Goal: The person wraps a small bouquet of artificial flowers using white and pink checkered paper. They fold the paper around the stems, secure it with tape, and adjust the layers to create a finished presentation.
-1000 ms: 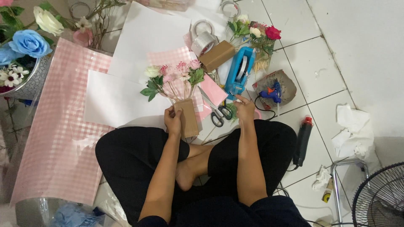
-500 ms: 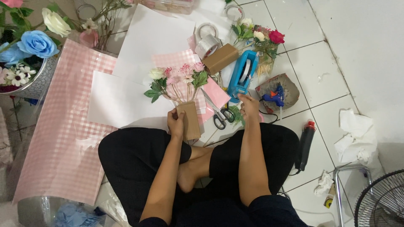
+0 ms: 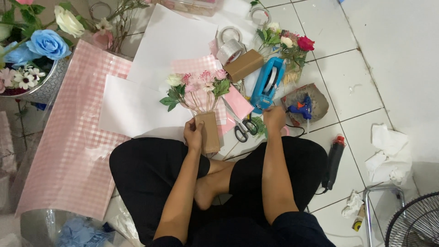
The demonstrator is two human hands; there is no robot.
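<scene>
I sit cross-legged on a white tiled floor. My left hand point(image 3: 194, 134) grips a small bouquet point(image 3: 200, 85) of pink and white flowers by its brown paper wrap point(image 3: 209, 131). My right hand point(image 3: 274, 118) hovers with curled fingers just below the blue tape dispenser point(image 3: 267, 83) and beside the blue glue gun point(image 3: 301, 110); whether it holds anything is hidden. Black-handled scissors point(image 3: 242, 128) lie between my hands.
Pink checked wrapping paper point(image 3: 68, 137) and white sheets point(image 3: 132, 107) spread at the left. A metal bowl of flowers point(image 3: 34, 59) sits far left. Tape rolls point(image 3: 230, 48), a brown box point(image 3: 243, 65), a red-rose bunch point(image 3: 295, 48), a black tool point(image 3: 333, 160), crumpled tissues point(image 3: 388, 153) and a fan point(image 3: 414, 224) surround me.
My right hand has shifted slightly toward the tape dispenser and glue gun. My left hand keeps its hold on the bouquet wrap.
</scene>
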